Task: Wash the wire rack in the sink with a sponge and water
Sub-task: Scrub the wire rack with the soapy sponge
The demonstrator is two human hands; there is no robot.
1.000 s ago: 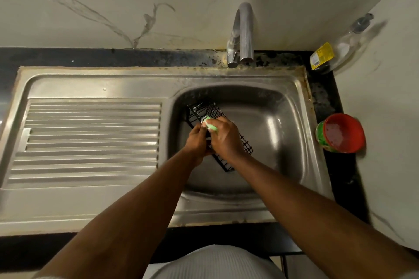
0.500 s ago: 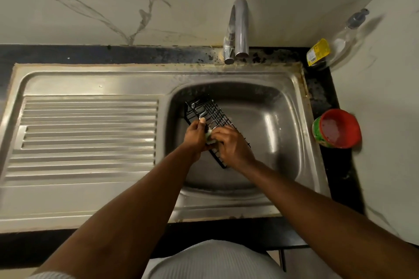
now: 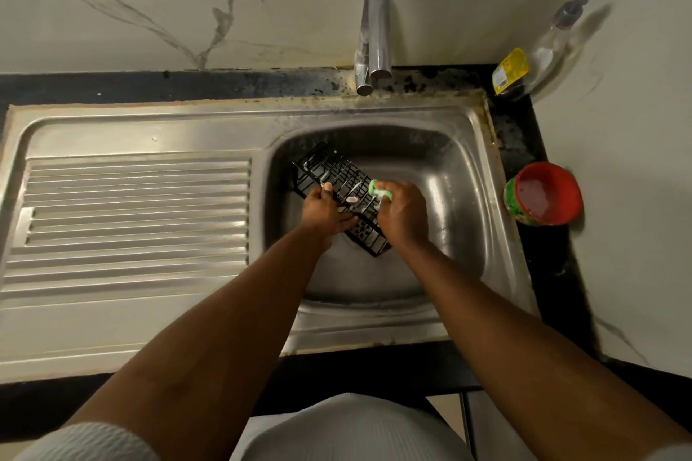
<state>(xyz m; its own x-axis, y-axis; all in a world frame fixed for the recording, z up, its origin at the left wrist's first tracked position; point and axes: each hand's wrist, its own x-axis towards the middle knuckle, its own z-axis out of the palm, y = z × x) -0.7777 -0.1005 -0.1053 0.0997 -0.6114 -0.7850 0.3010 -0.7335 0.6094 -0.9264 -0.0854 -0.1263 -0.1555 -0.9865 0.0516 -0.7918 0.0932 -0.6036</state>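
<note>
I hold the rack (image 3: 337, 176) tilted in the sink (image 3: 468, 198), near its left wall, with my left hand (image 3: 324, 213) grasping its near edge, and the fingers of my right hand (image 3: 402, 215) are clenched round the green sponge (image 3: 378, 189), pressing it on the wires at the rack's right side. The risk I judge likeliest is the slick wire slipping from my left grip if I bear down hard, so the rack drops or skids across the basin. The sponge could also snag between wires, and I see no water at the tap (image 3: 376, 34), so suds may remain unless I rinse.
</note>
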